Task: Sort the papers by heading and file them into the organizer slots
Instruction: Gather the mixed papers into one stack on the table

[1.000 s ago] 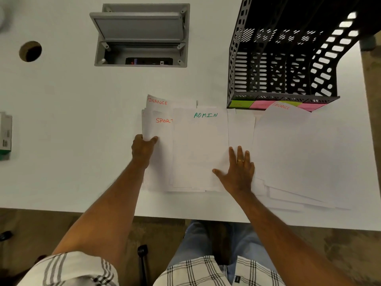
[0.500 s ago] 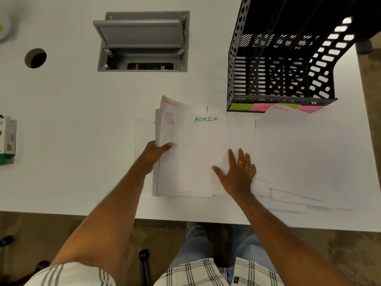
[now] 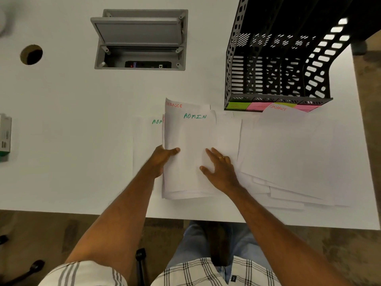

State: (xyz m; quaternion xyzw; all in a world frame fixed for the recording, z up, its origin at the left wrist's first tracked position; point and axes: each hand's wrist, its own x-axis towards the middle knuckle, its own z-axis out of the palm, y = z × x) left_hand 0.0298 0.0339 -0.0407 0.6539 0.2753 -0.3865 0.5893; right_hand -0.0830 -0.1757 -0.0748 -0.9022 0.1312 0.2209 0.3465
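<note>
My left hand (image 3: 162, 159) grips the left edge of a small stack of papers (image 3: 185, 157) near the front edge of the white table (image 3: 72, 124), thumb on top and fingers tucked out of sight under the sheets. My right hand (image 3: 218, 168) lies flat on the same stack, fingers straight and spread, a gold ring (image 3: 221, 157) on one of them.

The top sheet of this stack reads ADMIN (image 3: 194, 116) in green. A sheet headed in red, of which only "NANCE" (image 3: 174, 105) shows, sticks out past the stack's far edge. Just left of the stack a single sheet (image 3: 146, 145) lies flat on the table, with green letters "ADM" showing at its top before the stack covers them.

To the right, a loose spread of overlapping papers (image 3: 288, 153) reaches toward the table's right edge. Its top sheet carries FINANCE (image 3: 278, 108) in red, and that sheet's far corner overlaps the front of the black mesh organizer (image 3: 276, 65). The organizer stands at the table's far right corner, its upright slots holding no papers that I can see, with green and pink sticky labels (image 3: 257, 105) along its front lip; their writing is too faint to read.

Toward the far edge, middle, a grey cable box (image 3: 142, 40) is set into the table with its lid raised. A round grommet hole (image 3: 31, 54) sits farther left, and a small white and green box (image 3: 5, 137) lies at the left edge.
</note>
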